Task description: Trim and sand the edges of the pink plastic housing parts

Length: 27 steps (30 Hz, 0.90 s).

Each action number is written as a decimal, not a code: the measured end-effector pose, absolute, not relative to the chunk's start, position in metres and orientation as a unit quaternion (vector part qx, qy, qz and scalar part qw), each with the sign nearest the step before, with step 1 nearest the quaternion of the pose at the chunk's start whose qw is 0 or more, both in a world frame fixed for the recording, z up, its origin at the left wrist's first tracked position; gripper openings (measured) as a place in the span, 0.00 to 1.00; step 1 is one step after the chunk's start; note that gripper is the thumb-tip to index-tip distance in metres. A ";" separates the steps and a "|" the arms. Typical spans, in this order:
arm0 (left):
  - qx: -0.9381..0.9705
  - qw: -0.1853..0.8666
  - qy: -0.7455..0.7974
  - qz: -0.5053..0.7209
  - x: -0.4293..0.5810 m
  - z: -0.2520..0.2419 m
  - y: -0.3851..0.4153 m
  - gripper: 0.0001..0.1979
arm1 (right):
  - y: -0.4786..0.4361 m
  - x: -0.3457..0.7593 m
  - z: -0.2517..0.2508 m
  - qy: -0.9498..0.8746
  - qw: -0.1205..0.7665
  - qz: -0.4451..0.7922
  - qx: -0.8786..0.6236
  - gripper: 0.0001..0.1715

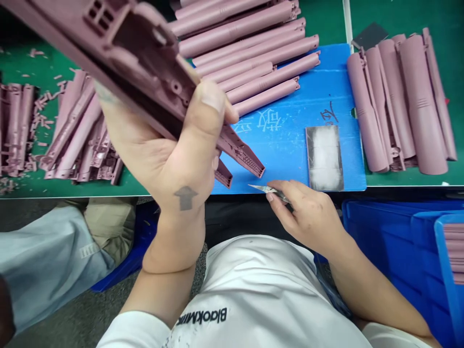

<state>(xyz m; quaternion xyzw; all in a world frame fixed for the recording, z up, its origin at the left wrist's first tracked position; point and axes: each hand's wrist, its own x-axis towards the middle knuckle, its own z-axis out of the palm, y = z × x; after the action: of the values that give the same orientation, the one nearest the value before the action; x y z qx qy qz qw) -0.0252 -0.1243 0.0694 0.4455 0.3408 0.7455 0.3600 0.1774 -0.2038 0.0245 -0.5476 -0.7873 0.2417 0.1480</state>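
Observation:
My left hand point(181, 159) is raised and wrapped round long pink plastic shells point(145, 72), whose ribbed inner side shows near the camera. Two narrow ends stick out below my fingers, so I seem to hold a pair, though the grip hides where they meet. A craft knife point(259, 188) is pinched in my right hand point(313, 212), close to the table's front edge. Its pointed blade aims left, just below and apart from the narrow shell ends. Most of the knife's handle is covered by my fingers.
Several pink shells point(261, 58) lie across a blue plastic sheet point(290, 137), near a worn grey-white rectangular block point(325, 157). More shells point(422, 101) lie right, others point(78, 130) left among pink scraps point(43, 99). Blue bins point(391, 246) stand below right. A person's sleeve point(54, 251) is at left.

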 end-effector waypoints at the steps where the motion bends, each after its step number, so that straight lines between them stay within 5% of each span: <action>1: 0.485 0.332 0.339 0.734 -0.028 0.070 -0.126 0.13 | -0.205 0.173 0.024 -0.789 0.147 0.245 -0.544 0.21; 4: 0.528 0.316 0.365 0.698 -0.044 0.067 -0.133 0.01 | -0.205 0.159 0.022 -0.798 0.135 0.244 -0.535 0.21; 12: 0.502 0.319 0.313 0.741 -0.066 0.047 -0.141 0.08 | -0.204 0.126 0.023 -0.824 0.023 0.213 -0.525 0.23; 27: 0.496 0.251 0.304 0.774 -0.075 0.031 -0.143 0.11 | -0.204 0.109 0.017 -0.838 -0.010 0.160 -0.521 0.24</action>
<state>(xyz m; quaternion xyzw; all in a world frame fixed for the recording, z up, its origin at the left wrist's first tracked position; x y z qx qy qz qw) -0.0753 -0.1428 0.0310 0.4962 0.3037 0.7736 0.2512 0.1092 -0.2044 0.0168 -0.5210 -0.8383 0.1600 -0.0103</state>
